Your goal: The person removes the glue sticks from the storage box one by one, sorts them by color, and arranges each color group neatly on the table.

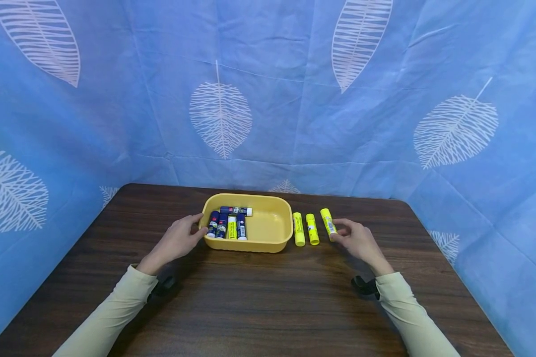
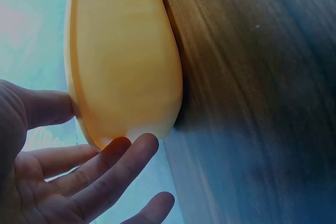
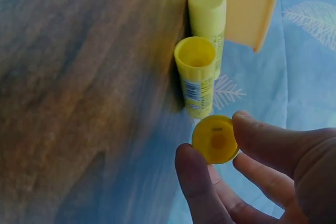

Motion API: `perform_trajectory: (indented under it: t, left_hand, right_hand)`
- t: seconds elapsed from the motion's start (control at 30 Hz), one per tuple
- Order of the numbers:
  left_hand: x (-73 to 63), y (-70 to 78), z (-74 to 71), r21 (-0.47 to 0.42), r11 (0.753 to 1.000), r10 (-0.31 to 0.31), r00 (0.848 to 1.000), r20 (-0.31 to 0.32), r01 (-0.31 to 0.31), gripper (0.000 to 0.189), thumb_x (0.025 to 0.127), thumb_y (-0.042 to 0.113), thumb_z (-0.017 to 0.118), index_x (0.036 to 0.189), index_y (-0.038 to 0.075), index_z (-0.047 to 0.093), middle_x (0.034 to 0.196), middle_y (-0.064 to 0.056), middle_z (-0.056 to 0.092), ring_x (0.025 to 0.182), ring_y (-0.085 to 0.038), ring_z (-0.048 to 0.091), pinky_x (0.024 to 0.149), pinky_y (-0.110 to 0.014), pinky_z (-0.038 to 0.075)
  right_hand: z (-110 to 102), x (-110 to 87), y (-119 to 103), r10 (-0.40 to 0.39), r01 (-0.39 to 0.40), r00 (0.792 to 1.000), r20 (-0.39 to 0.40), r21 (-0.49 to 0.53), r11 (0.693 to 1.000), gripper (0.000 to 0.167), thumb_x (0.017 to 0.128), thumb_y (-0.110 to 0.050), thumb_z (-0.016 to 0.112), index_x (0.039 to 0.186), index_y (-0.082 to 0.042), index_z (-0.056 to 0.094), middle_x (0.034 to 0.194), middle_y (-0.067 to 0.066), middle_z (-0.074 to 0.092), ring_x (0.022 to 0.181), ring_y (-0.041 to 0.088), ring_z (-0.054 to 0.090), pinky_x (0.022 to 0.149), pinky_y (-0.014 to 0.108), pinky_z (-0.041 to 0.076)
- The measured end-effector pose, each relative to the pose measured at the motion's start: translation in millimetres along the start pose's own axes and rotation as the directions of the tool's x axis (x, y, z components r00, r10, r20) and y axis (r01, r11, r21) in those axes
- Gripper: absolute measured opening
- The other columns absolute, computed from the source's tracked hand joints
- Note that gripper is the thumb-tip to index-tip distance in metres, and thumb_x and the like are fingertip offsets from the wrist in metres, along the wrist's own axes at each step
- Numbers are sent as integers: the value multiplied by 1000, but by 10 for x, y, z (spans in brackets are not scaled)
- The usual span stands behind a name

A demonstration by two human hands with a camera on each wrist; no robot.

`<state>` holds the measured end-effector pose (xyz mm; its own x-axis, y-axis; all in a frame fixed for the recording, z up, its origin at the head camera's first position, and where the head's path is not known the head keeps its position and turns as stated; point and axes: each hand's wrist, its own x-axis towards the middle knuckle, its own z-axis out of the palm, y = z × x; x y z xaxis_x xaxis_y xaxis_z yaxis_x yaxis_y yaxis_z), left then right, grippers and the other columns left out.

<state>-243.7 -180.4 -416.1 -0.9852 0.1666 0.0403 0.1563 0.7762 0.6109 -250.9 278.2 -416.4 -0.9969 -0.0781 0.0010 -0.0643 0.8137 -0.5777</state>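
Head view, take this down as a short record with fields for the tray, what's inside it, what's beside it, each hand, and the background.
Tray: yellow, on a dark wood-look table
Inside: four dark blue sticks, one crosswise, and one yellow stick
Right of tray: three more yellow sticks
Left hand: touching the tray's left end
Right hand: pinching the rightmost yellow stick
Background: blue cloth with white leaf prints

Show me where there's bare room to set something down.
Bare table lies between the sleeves, in front of the yellow tray; the tray's right end is bare too. Crowded: its left part, with five tubes, and from tray to right hand, with three yellow tubes.
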Motion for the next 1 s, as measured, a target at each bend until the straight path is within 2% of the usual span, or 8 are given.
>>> perform_trajectory:
  t: [0.17, 0.37, 0.53, 0.8, 1.0]
  left_hand:
    - [-9, 3, -6, -5, 1000, 15, 1000, 0, -15, 57, 104, 22, 60, 151, -6, 43, 135, -25, 59, 97, -26, 62, 79, -41, 57]
    - [-18, 11, -15, -13, 999, 31, 1000, -3, -31, 57, 104, 20, 60, 151, -7, 42, 140, -27, 57, 105, -30, 64, 86, -46, 58]
    - [-11, 11, -9, -17, 999, 43, 999, -4, -43, 56, 104, 20, 60, 150, -8, 42, 139, -27, 58, 108, -32, 66, 82, -44, 59]
    - [-16, 5, -12, -22, 999, 46, 999, -6, -46, 56, 105, 20, 59, 151, -8, 42, 139, -27, 58, 109, -33, 67, 82, -43, 60]
    - [-18, -4, -9, -19, 999, 49, 999, -4, -49, 57, 104, 20, 59, 150, -9, 42, 137, -28, 58, 105, -30, 67, 79, -41, 59]
  right_hand:
    - [40, 21, 34, 14, -15, 1000, 10, 13, 1000, 52, 98, -22, 70, 145, -5, 55, 115, 21, 73, 80, 20, 72, 70, 39, 56]
    - [84, 48, 60, 48, -50, 998, 27, 51, 997, 51, 98, -18, 70, 145, -4, 55, 114, 22, 73, 80, 21, 73, 73, 41, 58]
    - [114, 60, 47, 61, -64, 997, 41, 76, 995, 49, 98, -16, 69, 144, -2, 56, 113, 22, 73, 78, 21, 73, 72, 41, 60]
    - [133, 81, 41, 45, -45, 999, 26, 29, 999, 45, 98, -19, 70, 139, -3, 60, 103, 14, 76, 73, 16, 70, 67, 37, 55]
    - [143, 85, 46, 32, -32, 999, 18, -5, 999, 44, 98, -22, 71, 137, -4, 62, 103, 12, 76, 76, 16, 69, 69, 39, 56]
